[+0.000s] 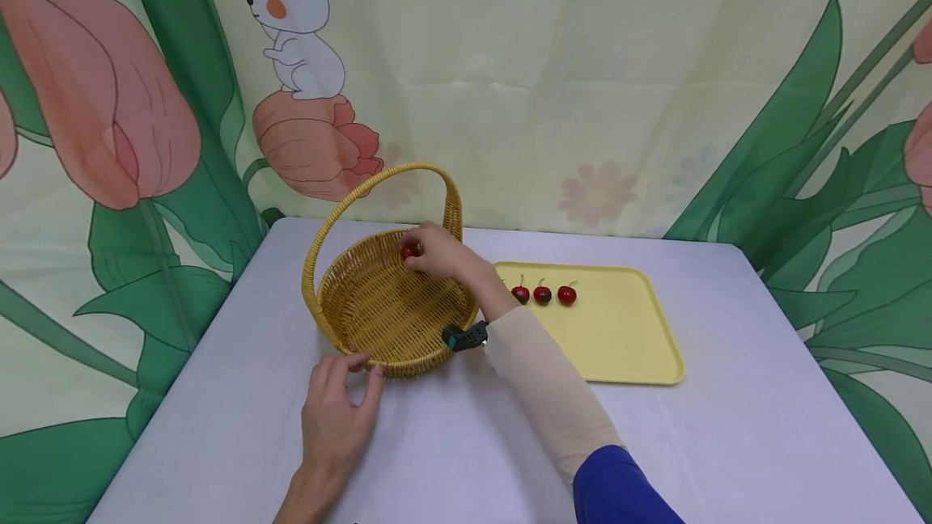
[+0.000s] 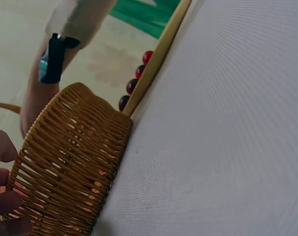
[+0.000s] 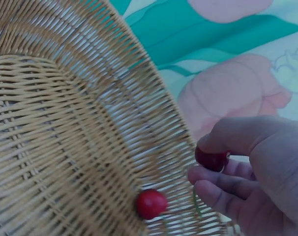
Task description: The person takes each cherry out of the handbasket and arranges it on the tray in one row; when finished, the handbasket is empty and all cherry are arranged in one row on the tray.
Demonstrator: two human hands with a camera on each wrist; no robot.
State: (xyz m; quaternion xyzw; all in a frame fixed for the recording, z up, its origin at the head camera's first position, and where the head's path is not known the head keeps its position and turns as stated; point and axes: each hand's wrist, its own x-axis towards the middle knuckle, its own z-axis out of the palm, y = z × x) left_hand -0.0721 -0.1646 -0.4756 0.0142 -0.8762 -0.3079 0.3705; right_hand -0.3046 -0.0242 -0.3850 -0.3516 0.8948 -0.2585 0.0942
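Note:
The wicker basket [image 1: 393, 314] has a tall handle. My left hand [image 1: 335, 415] is at its near rim, thumb and fingers bent around the edge; some fingers [image 2: 9, 201] show in the left wrist view. Over the basket's far right side, my right hand [image 1: 437, 253] pinches a dark red cherry [image 3: 211, 158] between thumb and fingers, its green stem hanging below. Another red cherry [image 3: 151, 204] lies inside the basket, close to the wall. On the yellow tray [image 1: 619, 338] a row of cherries [image 1: 542, 294] stands near the far edge, partly behind my right arm.
The white table [image 1: 750, 395] extends around the basket and tray. A curtain [image 1: 510, 103] printed with tulips and a rabbit hangs behind it. My right forearm, with a dark wrist device [image 1: 466, 336], crosses over the basket's right rim and the tray's left side.

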